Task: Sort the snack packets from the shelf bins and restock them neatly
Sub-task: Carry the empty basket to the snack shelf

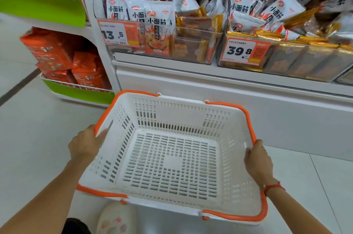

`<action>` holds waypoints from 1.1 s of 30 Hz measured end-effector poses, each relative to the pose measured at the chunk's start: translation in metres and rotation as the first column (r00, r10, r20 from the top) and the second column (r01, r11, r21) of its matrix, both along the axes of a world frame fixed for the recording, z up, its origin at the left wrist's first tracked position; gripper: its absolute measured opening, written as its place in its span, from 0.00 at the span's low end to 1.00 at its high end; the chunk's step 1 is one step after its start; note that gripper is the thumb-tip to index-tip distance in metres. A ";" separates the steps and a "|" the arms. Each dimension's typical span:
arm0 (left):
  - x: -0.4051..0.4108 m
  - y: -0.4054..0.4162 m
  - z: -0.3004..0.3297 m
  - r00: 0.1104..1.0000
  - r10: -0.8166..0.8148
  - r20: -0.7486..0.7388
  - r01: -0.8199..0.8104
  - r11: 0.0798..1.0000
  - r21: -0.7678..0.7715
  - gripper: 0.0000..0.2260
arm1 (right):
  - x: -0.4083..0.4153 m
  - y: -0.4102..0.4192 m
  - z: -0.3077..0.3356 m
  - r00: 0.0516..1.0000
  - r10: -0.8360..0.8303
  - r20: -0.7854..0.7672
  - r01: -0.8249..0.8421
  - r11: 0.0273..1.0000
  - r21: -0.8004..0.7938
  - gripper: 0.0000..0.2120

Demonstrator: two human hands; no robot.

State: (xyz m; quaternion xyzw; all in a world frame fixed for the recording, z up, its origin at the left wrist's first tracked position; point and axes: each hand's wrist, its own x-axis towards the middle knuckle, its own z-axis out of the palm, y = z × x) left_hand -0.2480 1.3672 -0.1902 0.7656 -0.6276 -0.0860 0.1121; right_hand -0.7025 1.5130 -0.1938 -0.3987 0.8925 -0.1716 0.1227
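Snack packets of glossy white plastic printed "小面筋" (pixel 158 29) stand crammed in clear plastic shelf bins (pixel 198 46), beside gold-edged foil packs (pixel 298 55) and orange price tags reading 13.5 (pixel 118 33) and 39.8 (pixel 245 51). Below them, a slotted white plastic basket with orange handles (pixel 172 157) is gripped at its side rims by the left hand (pixel 86 143) and right hand (pixel 257 161), fingers curled over the edges.

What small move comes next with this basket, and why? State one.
Probably set the basket down on the floor below the shelf bins. Both the left hand and the right hand grip its sides, so neither can pick packets. The basket holds nothing, and white packets lie jumbled over the gold packets.
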 end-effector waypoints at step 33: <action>-0.029 0.101 0.199 0.975 0.020 -0.220 -0.092 0.941 -0.324 0.15 | -0.051 0.071 0.186 0.991 0.103 0.089 -0.045 0.865 -0.501 0.07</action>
